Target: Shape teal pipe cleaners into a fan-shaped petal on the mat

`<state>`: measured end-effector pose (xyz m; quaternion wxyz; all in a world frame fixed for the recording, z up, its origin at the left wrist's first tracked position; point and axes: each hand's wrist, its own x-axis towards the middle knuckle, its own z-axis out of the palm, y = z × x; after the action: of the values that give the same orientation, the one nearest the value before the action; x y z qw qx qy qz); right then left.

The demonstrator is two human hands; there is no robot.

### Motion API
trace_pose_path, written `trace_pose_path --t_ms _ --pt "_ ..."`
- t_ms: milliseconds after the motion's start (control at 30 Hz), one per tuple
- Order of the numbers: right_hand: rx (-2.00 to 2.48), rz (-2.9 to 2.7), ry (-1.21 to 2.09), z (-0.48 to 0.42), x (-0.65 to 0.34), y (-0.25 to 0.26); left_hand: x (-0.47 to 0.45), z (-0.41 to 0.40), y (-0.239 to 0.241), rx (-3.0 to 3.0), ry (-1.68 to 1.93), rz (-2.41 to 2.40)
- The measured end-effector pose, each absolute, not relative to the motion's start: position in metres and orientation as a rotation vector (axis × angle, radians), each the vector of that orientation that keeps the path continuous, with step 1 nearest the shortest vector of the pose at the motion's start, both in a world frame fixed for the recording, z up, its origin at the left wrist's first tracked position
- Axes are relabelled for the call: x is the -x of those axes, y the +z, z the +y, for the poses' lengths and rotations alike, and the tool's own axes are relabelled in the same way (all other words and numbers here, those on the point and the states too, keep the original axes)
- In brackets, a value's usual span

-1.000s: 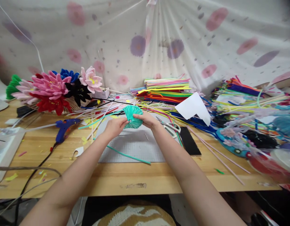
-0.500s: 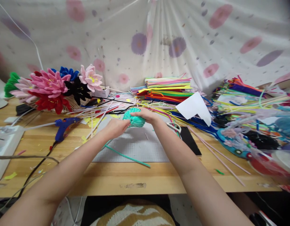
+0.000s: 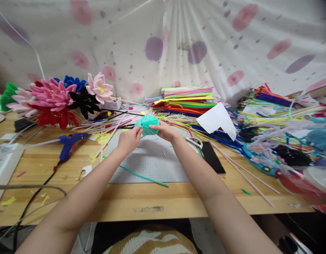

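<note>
A round, ribbed turquoise piece of fuzzy pipe cleaners (image 3: 147,124) is held up above the grey cutting mat (image 3: 152,169). My left hand (image 3: 129,140) pinches its left edge between thumb and fingers. On its right side, my right hand (image 3: 165,130) grips it, with the thumb lying across the front and the other fingers partly hidden behind. A loose turquoise pipe cleaner (image 3: 143,177) lies on the mat below, its end reaching past the mat's front edge. Scissors (image 3: 195,141) rest beside my right forearm.
A blue glue gun (image 3: 69,144) and a white power strip (image 3: 6,169) with cables are at the left. Fuzzy flowers (image 3: 53,95) stand behind them. Bundles of coloured pipe cleaners (image 3: 188,100) line the back. White paper (image 3: 218,121) and a black pad (image 3: 213,158) lie right.
Both hands have shifted slightly left and up with the turquoise piece, which is tilted differently. My left fingers have moved toward its edge. The camera view has also shifted a little.
</note>
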<state>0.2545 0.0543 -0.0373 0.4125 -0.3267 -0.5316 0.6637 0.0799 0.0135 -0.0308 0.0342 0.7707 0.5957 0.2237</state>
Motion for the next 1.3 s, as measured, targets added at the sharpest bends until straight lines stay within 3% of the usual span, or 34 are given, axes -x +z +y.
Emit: trace_pose_path --t_ms 167,233,367,467,933,1300 --pt "1.305 -1.089 0.817 0.048 -0.238 -0.058 -0.095 0.021 -0.044 -1.742 1.214 1.733" --pt "1.292 -1.221 0.662 0.037 -0.228 -0.06 -0.106 0.026 -0.049 -1.342 1.386 1.553" --pt "1.345 -1.721 0.741 0.016 -0.212 -0.052 -0.127 0.032 -0.051 -0.632 1.493 1.173" --pt "1.507 -1.85 0.734 0.013 -0.208 -0.048 -0.134 0.031 -0.046 -0.477 1.479 1.04" --pt "1.204 -1.999 0.803 0.022 -0.216 -0.054 -0.122 0.025 -0.03 -0.576 1.453 1.208" --pt "1.143 -2.084 0.822 0.02 -0.225 -0.052 -0.115 0.035 -0.061 -0.912 1.5 1.312"
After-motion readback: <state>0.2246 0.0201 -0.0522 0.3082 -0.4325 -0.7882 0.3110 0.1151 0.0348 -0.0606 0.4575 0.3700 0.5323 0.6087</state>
